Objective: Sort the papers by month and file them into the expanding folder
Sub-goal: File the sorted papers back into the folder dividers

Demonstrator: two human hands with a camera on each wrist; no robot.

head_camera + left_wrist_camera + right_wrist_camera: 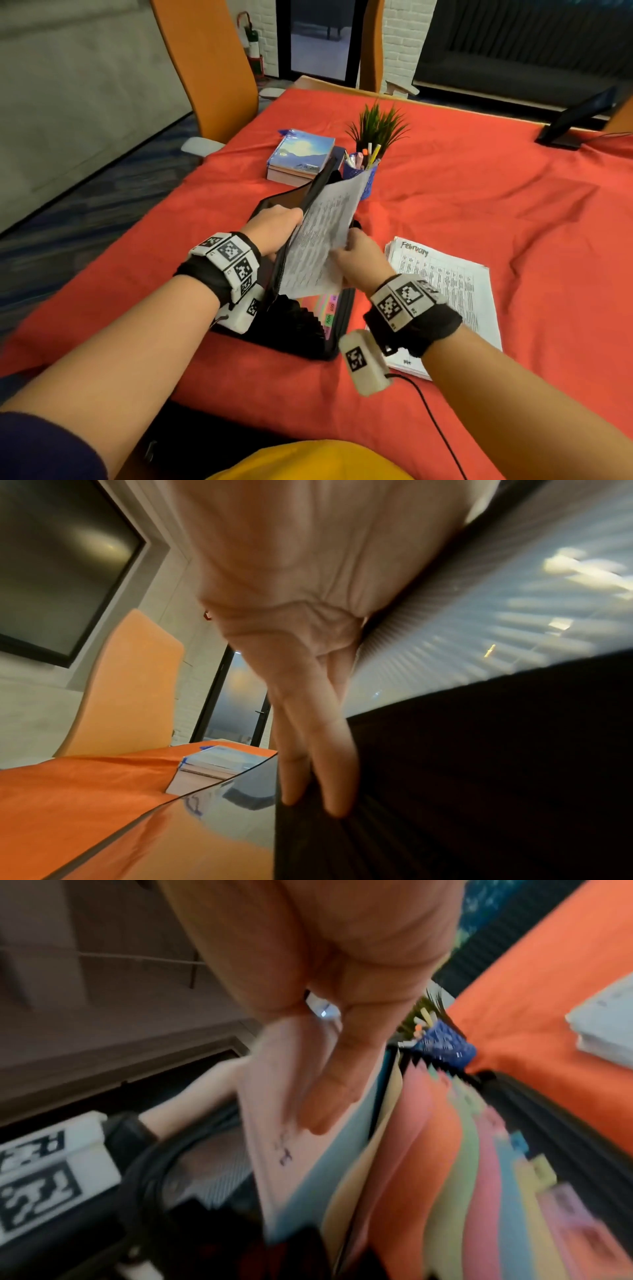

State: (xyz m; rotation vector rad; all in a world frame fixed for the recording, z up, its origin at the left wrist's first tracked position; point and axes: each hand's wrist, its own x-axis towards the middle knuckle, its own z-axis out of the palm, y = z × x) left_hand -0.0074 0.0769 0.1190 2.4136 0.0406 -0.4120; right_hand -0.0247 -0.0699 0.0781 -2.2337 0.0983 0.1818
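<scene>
A black expanding folder point(301, 329) stands open on the red tablecloth, its coloured dividers point(445, 1164) fanned out with month tabs point(330, 311). My left hand point(274, 226) holds the raised cover point(320, 178) upright, fingers point(308, 737) flat along its black outer face point(479, 777); the thumb is hidden. My right hand point(356, 253) pinches a printed sheet point(318, 246) by its right edge. The sheet tilts over the folder, its lower edge point(274, 1164) down in the gap beside the cover. A stack of papers point(452, 287) headed "February" lies to the right of the folder.
Behind the folder are a pile of books point(301, 154), a blue pen cup point(363, 171) and a small green plant point(376, 126). An orange chair point(205, 68) stands at the table's far left. A dark screen on a stand point(575, 116) sits far right. A black cable point(435, 418) trails from my right wrist.
</scene>
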